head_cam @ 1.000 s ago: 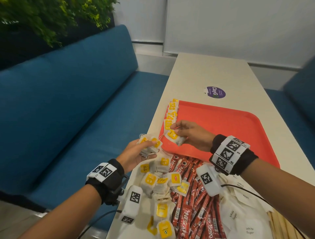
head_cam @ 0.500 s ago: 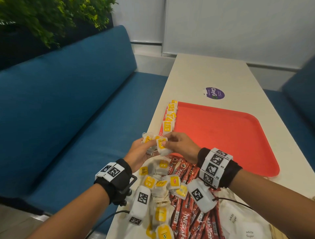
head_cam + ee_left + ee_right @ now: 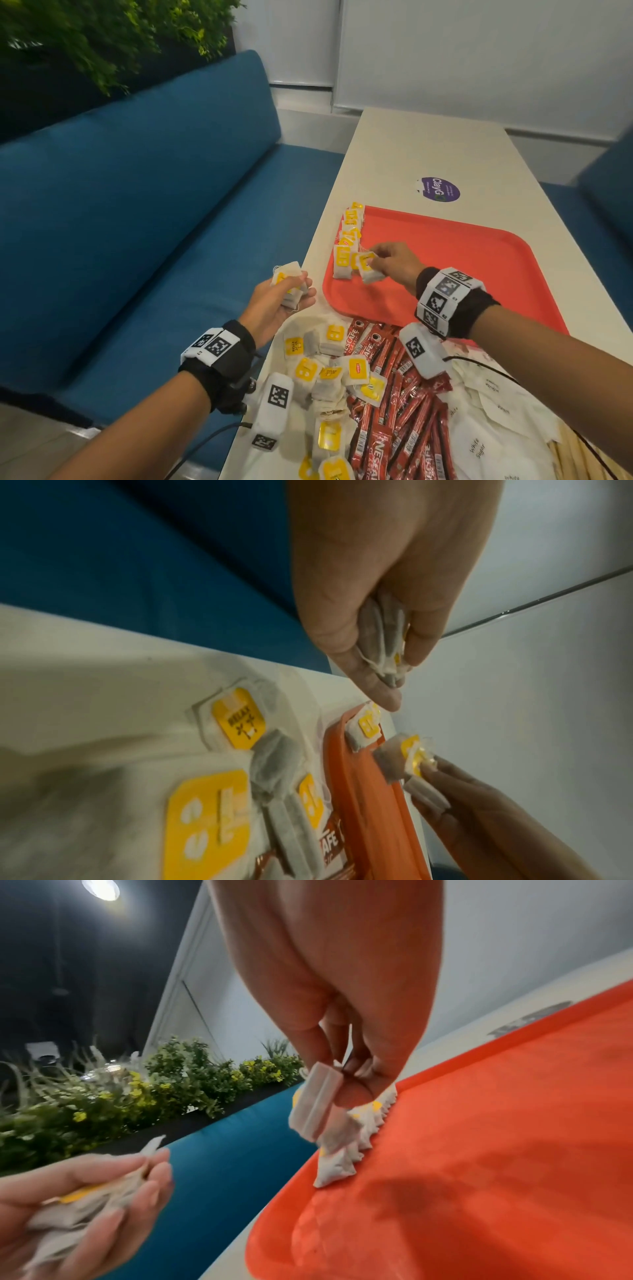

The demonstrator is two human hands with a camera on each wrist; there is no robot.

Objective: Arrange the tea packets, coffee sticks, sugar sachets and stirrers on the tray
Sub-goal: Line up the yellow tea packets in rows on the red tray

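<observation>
At the table's near end, my loose white tea packets with yellow tags (image 3: 329,373), red coffee sticks (image 3: 397,404), white sugar sachets (image 3: 486,431) and pale wooden stirrers (image 3: 575,459) await sorting. My left hand (image 3: 277,301) clutches spare packets; my right hand (image 3: 394,263) pinches one tea packet (image 3: 368,267) beside the row (image 3: 349,236) along the orange-red plastic tray (image 3: 462,274)'s left edge. Most work remains, I judge.
</observation>
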